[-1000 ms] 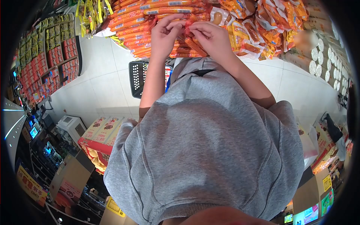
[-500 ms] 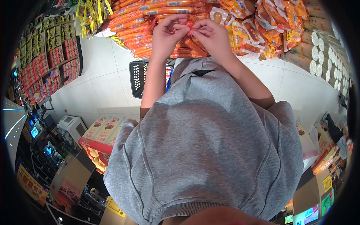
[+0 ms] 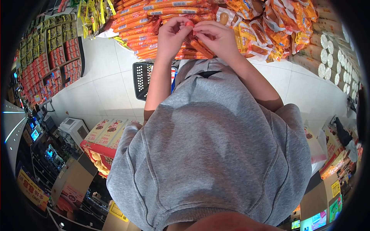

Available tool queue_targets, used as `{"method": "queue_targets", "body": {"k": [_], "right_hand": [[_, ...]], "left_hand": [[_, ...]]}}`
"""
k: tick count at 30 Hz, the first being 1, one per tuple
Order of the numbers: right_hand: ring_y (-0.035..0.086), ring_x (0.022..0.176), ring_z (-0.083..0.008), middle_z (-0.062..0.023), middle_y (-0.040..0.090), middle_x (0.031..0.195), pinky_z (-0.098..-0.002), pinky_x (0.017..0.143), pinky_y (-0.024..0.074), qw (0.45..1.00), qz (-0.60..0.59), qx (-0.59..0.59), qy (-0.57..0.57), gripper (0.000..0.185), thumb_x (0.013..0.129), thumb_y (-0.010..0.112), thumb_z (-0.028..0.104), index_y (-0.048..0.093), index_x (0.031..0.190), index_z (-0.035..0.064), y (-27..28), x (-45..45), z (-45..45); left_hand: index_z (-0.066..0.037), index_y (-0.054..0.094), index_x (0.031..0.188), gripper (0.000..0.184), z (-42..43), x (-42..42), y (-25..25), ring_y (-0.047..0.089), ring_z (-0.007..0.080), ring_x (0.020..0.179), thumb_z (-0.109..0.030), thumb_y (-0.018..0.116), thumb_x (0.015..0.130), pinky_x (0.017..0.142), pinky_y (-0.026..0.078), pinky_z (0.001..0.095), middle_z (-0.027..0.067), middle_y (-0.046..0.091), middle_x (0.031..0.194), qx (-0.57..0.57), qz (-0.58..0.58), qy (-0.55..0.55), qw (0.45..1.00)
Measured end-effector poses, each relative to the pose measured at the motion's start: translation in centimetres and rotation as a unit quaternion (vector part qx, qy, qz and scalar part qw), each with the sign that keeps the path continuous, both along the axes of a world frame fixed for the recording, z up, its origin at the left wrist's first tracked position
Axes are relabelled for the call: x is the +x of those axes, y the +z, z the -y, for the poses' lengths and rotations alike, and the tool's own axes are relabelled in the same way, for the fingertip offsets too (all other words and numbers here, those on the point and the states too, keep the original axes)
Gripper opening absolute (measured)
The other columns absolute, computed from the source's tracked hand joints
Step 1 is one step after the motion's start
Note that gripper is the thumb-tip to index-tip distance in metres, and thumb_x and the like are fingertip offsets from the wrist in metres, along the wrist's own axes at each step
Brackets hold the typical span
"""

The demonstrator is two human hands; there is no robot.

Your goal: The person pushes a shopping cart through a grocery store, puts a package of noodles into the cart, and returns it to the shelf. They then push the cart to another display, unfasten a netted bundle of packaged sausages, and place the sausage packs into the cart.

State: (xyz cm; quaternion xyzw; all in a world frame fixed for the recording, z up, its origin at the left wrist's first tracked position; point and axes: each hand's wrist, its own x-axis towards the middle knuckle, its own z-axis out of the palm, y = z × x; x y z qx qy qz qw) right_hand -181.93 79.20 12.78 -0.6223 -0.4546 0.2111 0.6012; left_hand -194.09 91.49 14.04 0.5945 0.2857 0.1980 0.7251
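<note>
Both my hands are over the pile of orange-red wrapped sausages. My left hand is closed in a pinch on a small shiny red thing, whose kind I cannot make out. Close beside it, my right hand has thumb and forefinger pressed together; what lies between them is hidden. Below the fingers, a wrapped sausage slants down to the right. Whether it joins the red thing does not show.
Orange bags of packaged sausages lie to the right, and white-ended rolls are stacked farther right. Yellow packets hang at upper left. A black basket stands on the tiled floor. Stacked cartons are at lower left.
The red thing has shifted slightly left and up, closer to my left fingertips. My right fingers have moved a little left and lie straighter.
</note>
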Motion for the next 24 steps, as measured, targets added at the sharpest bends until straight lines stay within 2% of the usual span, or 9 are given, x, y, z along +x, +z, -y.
{"method": "queue_targets", "body": {"k": [1,4,7,10,13,16,19,24], "right_hand": [[0.067,0.09,-0.0165,-0.0064,0.068,0.101,-0.0272,0.077,0.0543,0.999,0.05,-0.007,0.002,0.016,0.079,0.072,0.001,0.071,0.095,0.0021,0.3,0.1,0.0],[0.067,0.088,-0.0183,-0.0065,0.069,0.097,-0.0276,0.074,0.0533,0.996,0.082,0.001,-0.021,0.017,0.077,0.073,0.003,0.071,0.094,0.0041,0.3,-0.1,-0.2],[0.066,0.083,-0.022,-0.0053,0.067,0.094,-0.0295,0.071,0.054,0.991,0.129,0.021,-0.032,0.012,0.08,0.07,0.008,0.068,0.091,0.0072,-0.2,-0.2,-0.4],[0.065,0.082,-0.024,-0.0065,0.065,0.094,-0.0308,0.07,0.0532,0.99,0.135,0.022,-0.031,0.012,0.082,0.068,0.009,0.066,0.093,0.007,-0.4,-0.2,-0.6],[0.064,0.08,-0.0255,-0.0075,0.062,0.093,-0.0315,0.069,0.0525,0.99,0.125,0.035,-0.048,0.012,0.083,0.067,0.009,0.064,0.094,0.0065,0.1,-0.5,-1.0],[0.064,0.077,-0.0248,-0.0081,0.062,0.091,-0.0314,0.068,0.0524,0.994,0.08,-0.006,-0.068,0.012,0.083,0.067,0.009,0.063,0.094,0.0047,0.4,-0.9,-1.2],[0.065,0.075,-0.0222,-0.0085,0.062,0.089,-0.0313,0.066,0.0525,0.996,-0.001,-0.008,-0.091,0.014,0.083,0.068,0.01,0.062,0.093,0.0027,0.0,-1.2,-1.5],[0.065,0.071,-0.0196,-0.0086,0.062,0.085,-0.0307,0.064,0.0528,0.994,0.004,-0.023,-0.103,0.015,0.082,0.068,0.009,0.061,0.094,0.0017,0.3,-1.1,-1.7]], "left_hand": [[-0.001,0.06,0.101,0.013,-0.1,0.0,-0.1,0.063,0.0126,0.073,0.0,0.061,0.088,0.063,0.053,0.0265,0.0051,0.065,0.087,-0.001,-0.001,0.002,1.0],[-0.001,0.058,0.1,0.012,-0.4,-0.1,-0.1,0.063,0.0128,0.073,-0.001,0.06,0.089,0.063,0.053,0.0269,0.0052,0.064,0.086,0.009,-0.008,-0.014,1.0],[-0.002,0.057,0.099,0.01,-0.4,0.1,-0.6,0.063,0.013,0.073,-0.001,0.059,0.089,0.062,0.054,0.0273,0.0051,0.064,0.086,0.041,-0.003,-0.006,0.999],[-0.002,0.055,0.097,0.007,-0.4,0.4,-0.2,0.063,0.0131,0.072,-0.002,0.057,0.09,0.061,0.054,0.0278,0.0043,0.063,0.086,0.023,0.007,-0.001,1.0],[-0.002,0.054,0.094,0.004,-0.1,0.9,0.3,0.062,0.0128,0.075,-0.002,0.055,0.091,0.06,0.054,0.0282,0.0042,0.061,0.089,0.0,0.009,0.016,1.0],[-0.004,0.053,0.093,0.002,0.0,0.9,0.5,0.058,0.0074,0.081,-0.003,0.054,0.092,0.072,0.049,0.0216,-0.0001,0.058,0.086,-0.046,0.019,0.007,0.999],[-0.004,0.053,0.094,0.003,0.2,0.9,0.4,0.056,0.0066,0.077,-0.004,0.054,0.092,0.068,0.047,0.0209,-0.0006,0.058,0.085,-0.056,0.033,0.006,0.998],[-0.004,0.054,0.096,0.004,0.3,0.9,-0.5,0.052,0.0047,0.072,-0.006,0.055,0.093,0.062,0.042,0.0196,-0.0013,0.057,0.084,-0.077,0.047,-0.002,0.996]]}}
